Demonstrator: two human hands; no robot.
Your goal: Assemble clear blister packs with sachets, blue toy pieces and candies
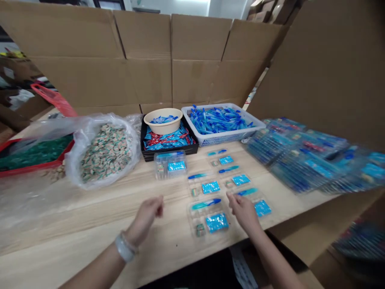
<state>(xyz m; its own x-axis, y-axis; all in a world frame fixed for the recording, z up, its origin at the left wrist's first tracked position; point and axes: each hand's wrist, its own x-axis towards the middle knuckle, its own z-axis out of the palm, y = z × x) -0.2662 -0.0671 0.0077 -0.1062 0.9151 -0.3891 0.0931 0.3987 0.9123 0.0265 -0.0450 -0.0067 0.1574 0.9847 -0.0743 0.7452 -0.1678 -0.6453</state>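
Observation:
My left hand point(148, 216), a pale bracelet point(124, 247) at its wrist, hangs over the bare wood left of the trays. Its fingers are curled together; anything inside them is hidden. My right hand point(243, 209) is closed in a pinch over the left part of the front right transparent tray point(255, 196); what it holds, if anything, I cannot make out. That tray has a blue pen point(248, 192) and a blue patterned packet point(262, 208). The front left tray point(192, 241) contains a pen point(206, 204), a packet point(217, 222) and a small striped block point(200, 229). Several similar trays lie behind.
A plastic bag of small striped blocks point(106, 154) stands left, beside a red tray of green items point(36, 154). Behind are a cream bowl point(163, 127) on a black box point(169, 153) of packets and a white basket point(225, 138) of pens. Filled trays point(306, 160) are stacked right.

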